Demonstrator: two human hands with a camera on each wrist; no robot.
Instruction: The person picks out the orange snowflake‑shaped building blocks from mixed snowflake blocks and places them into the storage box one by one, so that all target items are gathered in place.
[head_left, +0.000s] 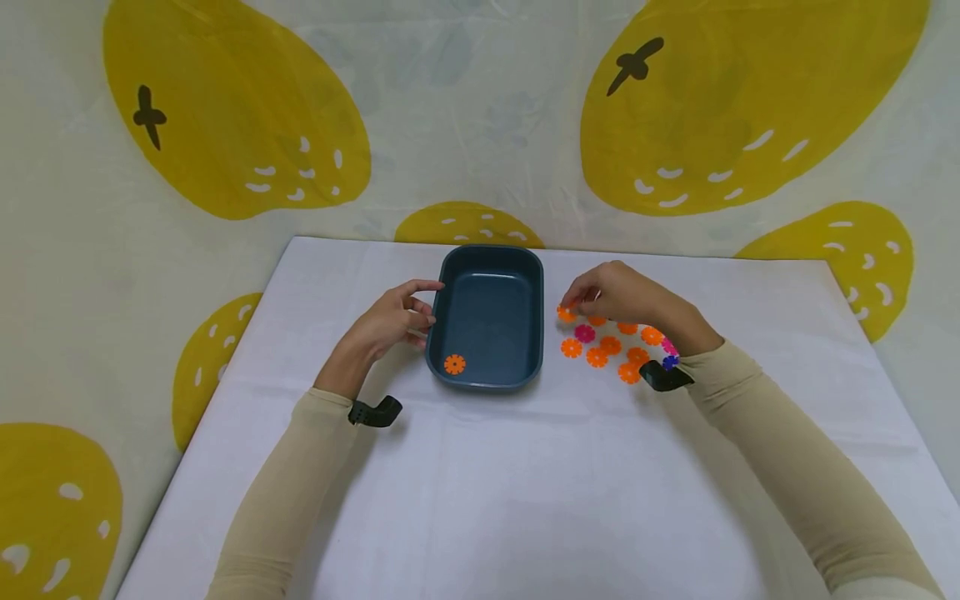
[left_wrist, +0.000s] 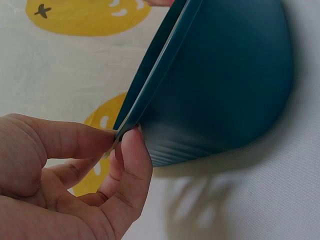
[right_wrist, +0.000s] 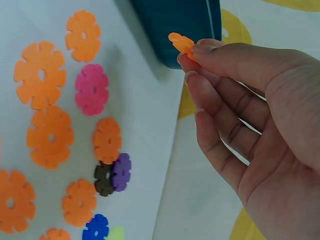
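A dark blue rectangular tray (head_left: pixel 489 321) stands on the table, with one orange snowflake disc (head_left: pixel 454 364) lying inside at its near left corner. My left hand (head_left: pixel 386 321) is at the tray's left side, its thumb and fingers pinching the rim (left_wrist: pixel 150 82). To the right of the tray, my right hand (head_left: pixel 618 292) pinches another orange snowflake disc (right_wrist: pixel 181 44) between thumb and index finger, held above the table. Below that hand lie several loose discs, mostly orange, with a pink disc (right_wrist: pixel 92 90), a blue disc (right_wrist: pixel 95 228), a purple disc (right_wrist: pixel 121 172) and a black one.
A white cloth covers the table (head_left: pixel 480 492). Behind it hangs a pale cloth (head_left: pixel 480 108) with large yellow fruit prints. Each wrist bears a black camera mount, such as the left mount (head_left: pixel 375 412). The right forearm passes over part of the loose discs.
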